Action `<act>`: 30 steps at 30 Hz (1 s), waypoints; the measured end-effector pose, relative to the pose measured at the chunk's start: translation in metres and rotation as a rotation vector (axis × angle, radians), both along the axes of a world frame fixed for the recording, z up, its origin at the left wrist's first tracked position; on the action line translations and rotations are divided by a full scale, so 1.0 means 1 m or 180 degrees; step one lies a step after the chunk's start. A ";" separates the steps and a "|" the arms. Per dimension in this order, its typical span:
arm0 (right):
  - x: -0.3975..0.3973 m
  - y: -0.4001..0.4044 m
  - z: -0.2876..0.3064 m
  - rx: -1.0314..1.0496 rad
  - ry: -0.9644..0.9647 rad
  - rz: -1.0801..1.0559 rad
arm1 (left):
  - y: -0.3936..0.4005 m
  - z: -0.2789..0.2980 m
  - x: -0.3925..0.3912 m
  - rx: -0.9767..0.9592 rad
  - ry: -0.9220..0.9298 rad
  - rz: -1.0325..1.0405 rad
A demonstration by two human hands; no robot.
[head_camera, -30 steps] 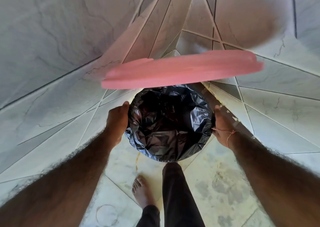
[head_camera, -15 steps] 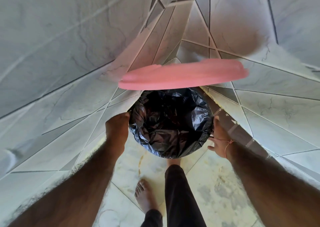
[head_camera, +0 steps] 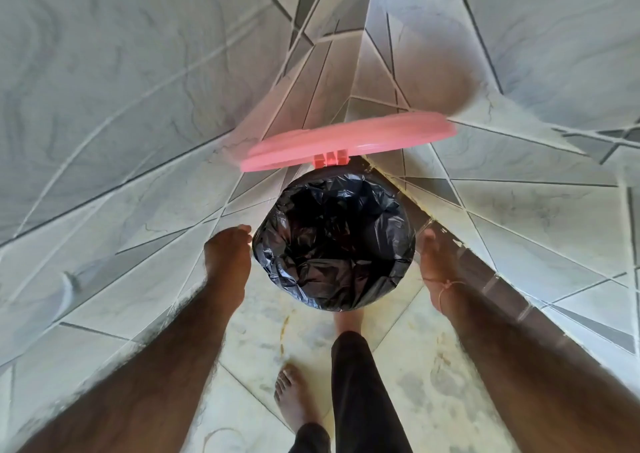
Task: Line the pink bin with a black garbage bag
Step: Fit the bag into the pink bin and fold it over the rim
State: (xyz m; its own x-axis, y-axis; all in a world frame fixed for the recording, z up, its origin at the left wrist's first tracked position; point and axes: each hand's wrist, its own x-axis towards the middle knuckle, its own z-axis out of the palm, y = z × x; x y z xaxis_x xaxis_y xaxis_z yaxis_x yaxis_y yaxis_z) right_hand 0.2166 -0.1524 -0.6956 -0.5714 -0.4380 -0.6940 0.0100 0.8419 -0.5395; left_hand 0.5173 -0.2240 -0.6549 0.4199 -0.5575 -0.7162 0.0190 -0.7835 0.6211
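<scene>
The black garbage bag (head_camera: 334, 245) lines the bin and is folded over its whole rim, so the bin's wall is hidden. The pink lid (head_camera: 349, 139) stands raised behind the opening, with its pink hinge (head_camera: 330, 158) showing. My left hand (head_camera: 228, 255) is at the bag's left edge, knuckles up and fingers curled down out of sight. My right hand (head_camera: 433, 265) hangs beside the bag's right edge with a narrow gap between them and nothing in it. A thin red thread circles my right wrist.
The bin stands in a corner between grey tiled walls (head_camera: 121, 106) on a pale, stained tiled floor (head_camera: 415, 366). One bare foot (head_camera: 294, 397) is planted in front of the bin. A leg in dark trousers (head_camera: 360, 383) reaches to the bin's base.
My right hand has come off the bag's rim and now sits a little apart from it. My left hand has loosened at the left edge. The lid's hinge has come into sight.
</scene>
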 end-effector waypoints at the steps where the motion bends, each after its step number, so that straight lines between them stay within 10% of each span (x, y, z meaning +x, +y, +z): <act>1: 0.002 -0.009 0.018 -0.0061 -0.0034 0.0082 | -0.001 0.012 -0.006 -0.0015 0.0273 0.0015; 5: -0.008 -0.064 0.091 -0.0845 -0.1171 -0.1040 | -0.012 0.066 -0.020 -0.0233 0.1012 0.0405; 10: -0.017 -0.096 0.157 -0.1046 -0.1884 -0.0836 | -0.030 0.112 -0.035 -0.0276 0.1497 0.0579; 18: -0.008 -0.081 0.152 -0.0626 -0.1560 -0.0416 | -0.036 0.129 -0.047 -0.0132 0.1310 0.0330; 30: 0.006 -0.015 0.071 0.0468 0.0014 0.1241 | 0.035 0.048 -0.043 0.0305 -0.0593 -0.1004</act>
